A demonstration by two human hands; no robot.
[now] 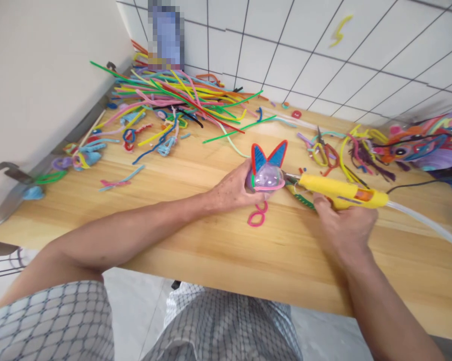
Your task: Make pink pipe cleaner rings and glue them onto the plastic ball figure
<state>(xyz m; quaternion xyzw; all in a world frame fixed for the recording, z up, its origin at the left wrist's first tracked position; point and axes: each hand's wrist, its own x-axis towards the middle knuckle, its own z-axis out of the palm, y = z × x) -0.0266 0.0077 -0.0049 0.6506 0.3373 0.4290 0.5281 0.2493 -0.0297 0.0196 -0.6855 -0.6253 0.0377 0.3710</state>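
My left hand (231,189) is wrapped round a clear plastic ball (268,177), tilted just above the table. Two pointed ears (269,155) of blue and red pipe cleaner stand on its top, and a pink strip runs round its lower edge. In my right hand (346,223) is a yellow hot glue gun (334,190), its nozzle pointing left at the ball's right side. A clear glue stick (429,220) trails from the gun's back. Green-handled pliers (301,196) lie partly behind the gun. Below the ball rests a pink pipe-cleaner loop shape (258,216).
A heap of colourful pipe cleaners (188,95) covers the back left of the wooden table (195,245). Scissors (325,153) lie behind the glue gun. A colourful craft figure (417,145) is at the far right. A tiled wall (263,40) borders the back.
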